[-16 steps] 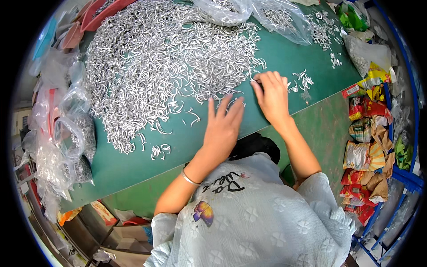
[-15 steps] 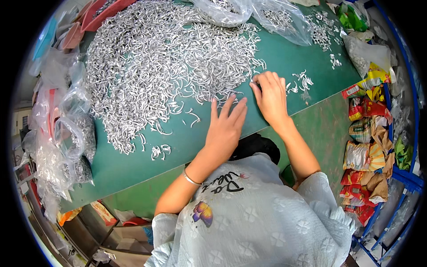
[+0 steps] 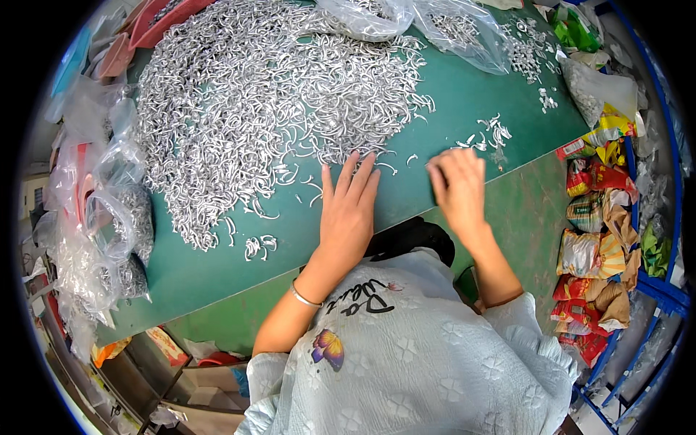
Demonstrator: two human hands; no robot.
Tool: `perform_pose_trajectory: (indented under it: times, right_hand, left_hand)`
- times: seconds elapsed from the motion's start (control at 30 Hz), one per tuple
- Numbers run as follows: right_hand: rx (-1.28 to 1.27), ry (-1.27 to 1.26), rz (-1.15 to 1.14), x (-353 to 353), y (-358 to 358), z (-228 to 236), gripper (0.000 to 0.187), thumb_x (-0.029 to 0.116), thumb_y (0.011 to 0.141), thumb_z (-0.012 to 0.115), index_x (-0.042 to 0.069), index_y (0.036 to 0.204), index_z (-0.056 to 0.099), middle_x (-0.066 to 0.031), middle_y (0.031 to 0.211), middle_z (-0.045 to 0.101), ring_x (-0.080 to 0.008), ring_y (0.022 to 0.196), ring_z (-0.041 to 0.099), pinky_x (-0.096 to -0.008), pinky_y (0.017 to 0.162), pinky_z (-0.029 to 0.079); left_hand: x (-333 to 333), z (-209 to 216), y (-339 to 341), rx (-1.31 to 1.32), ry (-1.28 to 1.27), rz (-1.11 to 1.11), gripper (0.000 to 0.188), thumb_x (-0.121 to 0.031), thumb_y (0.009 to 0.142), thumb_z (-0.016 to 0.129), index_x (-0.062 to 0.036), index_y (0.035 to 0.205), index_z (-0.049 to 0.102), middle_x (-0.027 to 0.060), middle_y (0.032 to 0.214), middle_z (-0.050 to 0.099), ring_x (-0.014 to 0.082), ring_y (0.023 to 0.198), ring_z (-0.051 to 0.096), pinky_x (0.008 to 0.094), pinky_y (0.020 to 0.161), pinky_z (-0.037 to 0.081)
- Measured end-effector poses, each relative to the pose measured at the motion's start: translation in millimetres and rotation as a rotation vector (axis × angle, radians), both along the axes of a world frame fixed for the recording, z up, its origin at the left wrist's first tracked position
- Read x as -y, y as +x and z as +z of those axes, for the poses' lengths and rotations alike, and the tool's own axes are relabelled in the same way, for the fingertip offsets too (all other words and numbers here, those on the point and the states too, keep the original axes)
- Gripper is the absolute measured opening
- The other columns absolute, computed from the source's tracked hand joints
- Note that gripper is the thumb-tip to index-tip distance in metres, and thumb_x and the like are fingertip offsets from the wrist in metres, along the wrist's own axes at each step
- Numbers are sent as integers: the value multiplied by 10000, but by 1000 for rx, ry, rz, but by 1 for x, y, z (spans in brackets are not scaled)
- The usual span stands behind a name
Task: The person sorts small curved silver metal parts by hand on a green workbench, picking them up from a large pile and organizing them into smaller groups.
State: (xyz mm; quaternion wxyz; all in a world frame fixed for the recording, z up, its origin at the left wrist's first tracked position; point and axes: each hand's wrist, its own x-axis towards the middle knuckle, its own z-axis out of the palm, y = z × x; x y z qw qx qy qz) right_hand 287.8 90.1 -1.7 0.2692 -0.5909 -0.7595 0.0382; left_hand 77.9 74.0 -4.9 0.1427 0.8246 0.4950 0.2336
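Note:
A broad heap of small curved silvery metal pieces [image 3: 217,109] covers much of the green tabletop [image 3: 210,283]. My left hand [image 3: 346,217] lies open at the near edge of this heap, fingers stretched out and a little apart, their tips touching the closest pieces. To the right, my right hand [image 3: 458,190] is over the table's near edge, fingers curled together and slightly blurred. What it pinches, if anything, is hidden. Just beyond its fingers is a small group of pieces [image 3: 496,133]. A single curved piece [image 3: 412,159] rests between the hands.
Clear plastic bags [image 3: 464,36] with metal parts lie at the far side, beside scattered small parts [image 3: 525,58]. A red tray [image 3: 163,22] stands far left. Filled bags [image 3: 134,225] crowd the left edge. Colourful packets [image 3: 591,254] line a blue rack [image 3: 663,293] on the right.
My right hand has moved right and nearer to me, away from the heap's edge. The left hand has shifted slightly left. A lone piece now shows between them.

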Motion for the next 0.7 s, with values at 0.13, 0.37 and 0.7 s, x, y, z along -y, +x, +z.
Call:
perform_pose_trajectory:
  times: [0.13,0.37,0.7]
  right_hand:
    - [85,111,-282,-16,34,-11,200,95,799,709,43,957,597,-128,1054,538,-318,997,489,-431,824,375]
    - [41,111,-168,-19,31,-5,410,186,791,755,47,1127,565,-144,1221,515,-347,1203,450,-467,979,329]
    - [159,191,-178,-59,94,-10,399,202,792,752,37,1109,576,-148,1216,543,-343,1199,479,-459,997,349]
  left_hand:
    - [-1,2,8,52,13,-74,362,44,850,547,13,1207,588,124,1387,506,342,1338,418,634,1108,239]
    - [0,1,16,36,8,-120,331,34,837,581,7,1166,611,124,1360,528,335,1331,431,625,1110,249]
    - [-3,2,20,93,20,-134,381,32,833,564,21,1213,584,139,1374,515,352,1331,426,600,1125,248]
